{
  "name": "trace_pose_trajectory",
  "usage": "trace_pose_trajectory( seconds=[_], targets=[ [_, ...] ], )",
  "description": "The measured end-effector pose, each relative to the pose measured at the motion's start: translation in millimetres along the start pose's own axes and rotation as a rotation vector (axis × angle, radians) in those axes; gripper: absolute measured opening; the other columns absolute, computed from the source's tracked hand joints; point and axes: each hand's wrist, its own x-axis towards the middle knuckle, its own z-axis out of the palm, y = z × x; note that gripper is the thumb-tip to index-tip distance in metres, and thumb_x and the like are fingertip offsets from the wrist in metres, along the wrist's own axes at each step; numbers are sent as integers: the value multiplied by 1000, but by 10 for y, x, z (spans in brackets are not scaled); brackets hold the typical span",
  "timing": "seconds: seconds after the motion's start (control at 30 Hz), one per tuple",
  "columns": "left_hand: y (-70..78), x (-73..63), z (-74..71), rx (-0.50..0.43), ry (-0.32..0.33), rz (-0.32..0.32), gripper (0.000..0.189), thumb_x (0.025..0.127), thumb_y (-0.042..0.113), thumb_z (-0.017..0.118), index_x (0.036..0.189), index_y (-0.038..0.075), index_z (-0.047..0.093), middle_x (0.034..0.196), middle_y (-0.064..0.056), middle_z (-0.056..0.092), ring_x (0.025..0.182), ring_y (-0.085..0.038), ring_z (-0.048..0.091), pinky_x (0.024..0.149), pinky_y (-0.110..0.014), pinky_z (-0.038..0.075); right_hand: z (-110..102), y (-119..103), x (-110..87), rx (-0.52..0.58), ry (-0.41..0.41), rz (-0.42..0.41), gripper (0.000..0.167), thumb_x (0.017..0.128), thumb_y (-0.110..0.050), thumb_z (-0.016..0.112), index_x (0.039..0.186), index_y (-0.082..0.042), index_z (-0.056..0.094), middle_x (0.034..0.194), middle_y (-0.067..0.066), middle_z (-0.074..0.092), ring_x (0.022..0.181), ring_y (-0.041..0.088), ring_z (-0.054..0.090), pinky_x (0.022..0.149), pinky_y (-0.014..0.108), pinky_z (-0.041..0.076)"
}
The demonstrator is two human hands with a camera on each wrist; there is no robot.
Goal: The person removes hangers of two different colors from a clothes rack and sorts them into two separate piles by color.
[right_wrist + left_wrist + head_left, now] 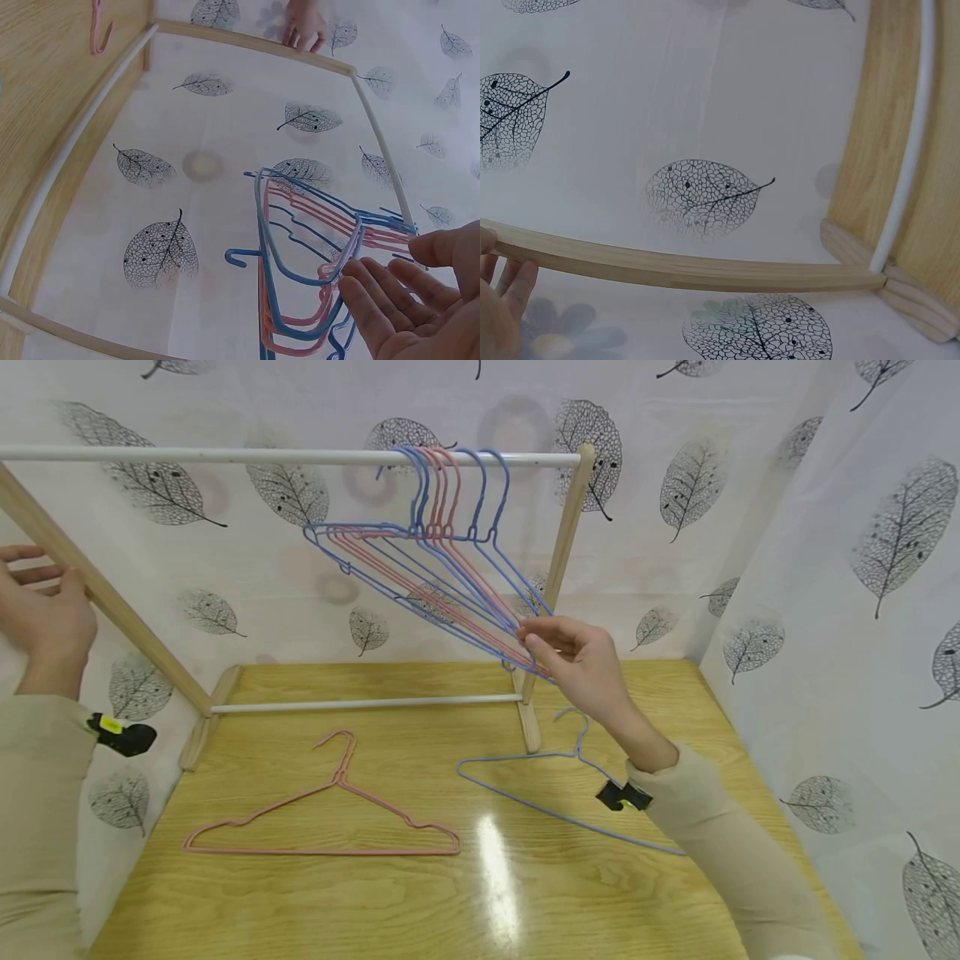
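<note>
Several blue and pink hangers [420, 581] hang bunched toward the right end of the rack's white top rail [247, 456]. At their right corners is my right hand [581, 664], its fingertips against the hangers. The right wrist view shows this hand [420, 300] with fingers fairly straight and thumb apart. My left hand [48, 614] holds the rack's left wooden post [123, 606], thumb and fingers on either side of it in the left wrist view, where the hand [502, 307] is partly cut off.
A pink hanger [322, 853] lies flat on the wooden table [360, 910]. To its right lies a blue hanger [555, 814], partly covered by my right forearm. A lower white bar [367, 702] joins the rack's feet. Leaf-patterned curtain [795, 693] surrounds the table's back and sides.
</note>
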Motion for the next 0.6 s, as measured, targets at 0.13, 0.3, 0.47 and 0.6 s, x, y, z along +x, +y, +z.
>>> trace_pose_trajectory(
  seconds=[0.13, 0.3, 0.47, 0.6],
  targets=[
    [-15, 4, 1, 3, 1, 5, 40, 107, 25, 54, 141, 45, 49, 100, 32, 38, 82, 18, 42, 99, -8, 46, 16, -5, 6, -51, 20, 3, 25, 101, -5, 68, 123, 3, 74, 120, 22, 77, 100, -8, 71, 84, 13, 61],
    [-31, 13, 0, 7, -1, 6, 40, 107, 25, 54, 142, 45, 49, 100, 32, 38, 83, 18, 41, 102, -9, 45, 63, 7, 22, -113, 26, 12, 25, 100, -6, 69, 124, 0, 75, 121, 19, 78, 106, 15, 76, 85, 12, 61],
    [-37, 12, -2, -9, 3, 12, 39, 107, 24, 55, 140, 44, 51, 99, 30, 39, 82, 17, 42, 94, -5, 43, 139, 40, 36, -116, 11, -7, 26, 100, -5, 68, 125, 2, 74, 120, 21, 77, 107, 34, 77, 84, 10, 60],
    [-10, -15, -4, -16, 3, 17, 39, 106, 23, 55, 139, 44, 51, 99, 30, 39, 82, 17, 42, 97, -7, 44, 206, 75, 43, -88, 0, 8, 27, 101, -6, 68, 126, 2, 73, 121, 20, 77, 107, 35, 76, 84, 11, 60]
  ],
)
